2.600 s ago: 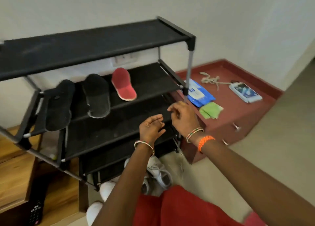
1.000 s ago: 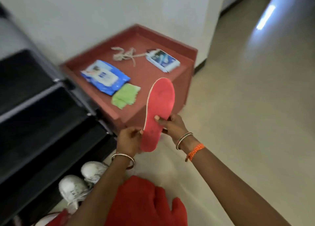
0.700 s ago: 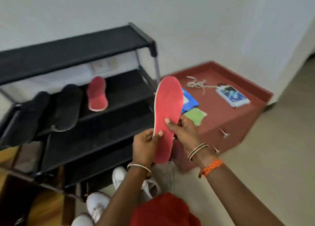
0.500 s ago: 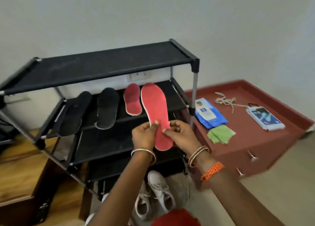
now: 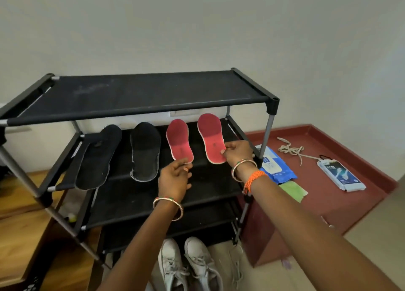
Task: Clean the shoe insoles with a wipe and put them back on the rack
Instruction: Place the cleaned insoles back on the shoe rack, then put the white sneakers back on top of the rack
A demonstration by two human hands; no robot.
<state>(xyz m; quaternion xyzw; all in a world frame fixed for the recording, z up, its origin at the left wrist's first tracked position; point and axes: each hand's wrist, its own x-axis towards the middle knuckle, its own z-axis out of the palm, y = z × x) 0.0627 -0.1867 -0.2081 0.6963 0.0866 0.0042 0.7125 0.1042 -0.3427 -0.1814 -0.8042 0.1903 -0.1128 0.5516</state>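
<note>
With the right red insole pinched at its near heel by the right hand on the rack's second shelf and the left hand relaxed, a hasty release could let its overhanging heel be tipped off.

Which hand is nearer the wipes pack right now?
Right. The right hand pinches the heel of the right-most red insole, just left of the wipes pack. The left hand is farther left, below the other red insole.
</note>
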